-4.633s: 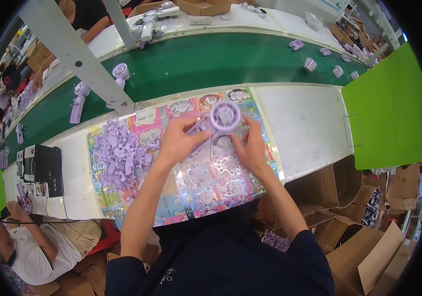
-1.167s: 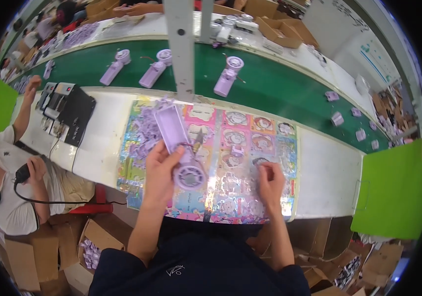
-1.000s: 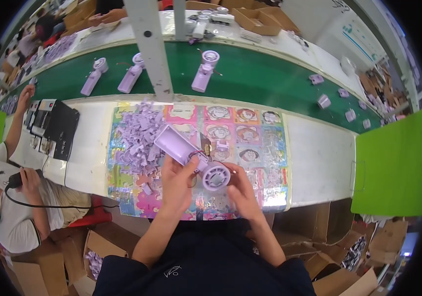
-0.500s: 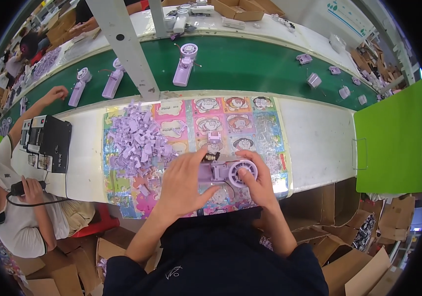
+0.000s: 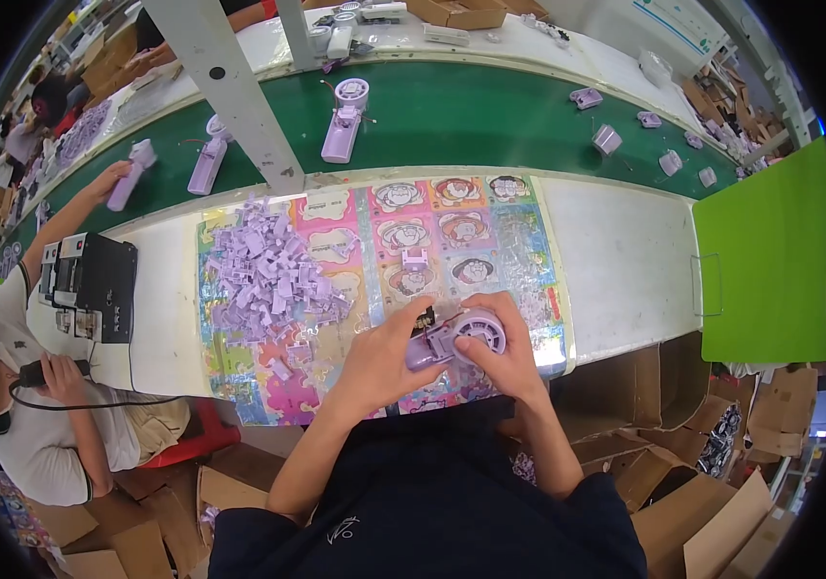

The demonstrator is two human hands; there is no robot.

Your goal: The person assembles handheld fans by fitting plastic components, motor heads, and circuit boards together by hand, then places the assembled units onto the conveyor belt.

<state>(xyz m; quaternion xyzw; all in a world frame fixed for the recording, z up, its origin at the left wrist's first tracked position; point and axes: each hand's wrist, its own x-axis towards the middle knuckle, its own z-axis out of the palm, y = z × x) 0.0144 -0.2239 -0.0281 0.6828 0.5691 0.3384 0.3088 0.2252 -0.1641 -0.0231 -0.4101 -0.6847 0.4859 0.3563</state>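
Observation:
A lilac handheld fan (image 5: pixel 438 344) lies between my two hands, low over the near part of the colourful mat, its round grille toward the right. My right hand (image 5: pixel 508 359) wraps the round head, thumb on the grille. The handle end is gripped by my left hand (image 5: pixel 382 359), thumb below and fingers above. A small dark and brass-coloured component (image 5: pixel 425 318) shows at the left fingertips; whether it is attached to the fan I cannot tell. Beyond the hands a small lilac plastic bracket (image 5: pixel 415 259) sits on the mat.
A heap of lilac plastic parts (image 5: pixel 273 275) covers the mat's left side. Behind runs a green conveyor belt (image 5: pixel 471 121) carrying fan bodies (image 5: pixel 343 130) and small lilac housings (image 5: pixel 607 141). At left stands a black machine (image 5: pixel 104 289) beside a co-worker, whose hand (image 5: pixel 112 179) holds another fan.
My left hand has moved right along the fan, closer to my right hand, and the fan has tilted. At the belt, the co-worker's hand has taken hold of a fan body.

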